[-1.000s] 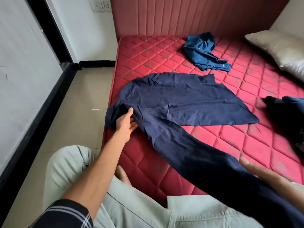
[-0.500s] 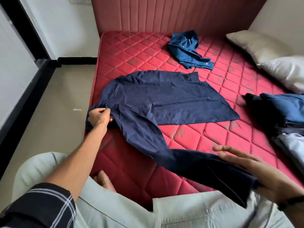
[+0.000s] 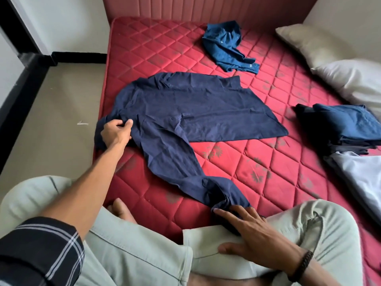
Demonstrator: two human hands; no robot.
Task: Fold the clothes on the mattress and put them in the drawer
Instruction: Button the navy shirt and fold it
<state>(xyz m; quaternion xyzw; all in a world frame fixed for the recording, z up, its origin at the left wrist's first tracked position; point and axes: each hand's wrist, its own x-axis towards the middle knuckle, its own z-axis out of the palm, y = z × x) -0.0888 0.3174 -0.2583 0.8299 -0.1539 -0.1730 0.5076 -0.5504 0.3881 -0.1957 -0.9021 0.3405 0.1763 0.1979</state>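
A navy long-sleeved shirt point(image 3: 185, 112) lies spread on the red quilted mattress point(image 3: 257, 162), one sleeve stretched toward me. My left hand point(image 3: 115, 132) pinches the shirt's cloth at the mattress's left edge. Spread flat, my right hand point(image 3: 253, 236) presses the sleeve's cuff against my knee. A crumpled blue shirt point(image 3: 224, 46) sits at the far side. A stack of folded dark and blue clothes point(image 3: 338, 129) lies at the right. No drawer is in view.
Two pillows, beige point(image 3: 309, 44) and white point(image 3: 350, 79), lie at the far right. A pale grey cloth point(image 3: 358, 178) lies under the folded stack. The bare floor point(image 3: 57, 120) runs along the left. My crossed legs in light trousers point(image 3: 144, 254) fill the foreground.
The sleeve came down from the air onto the mattress. My right hand lowered with the cuff to my knee. My left hand kept pinching the cloth at the left edge.
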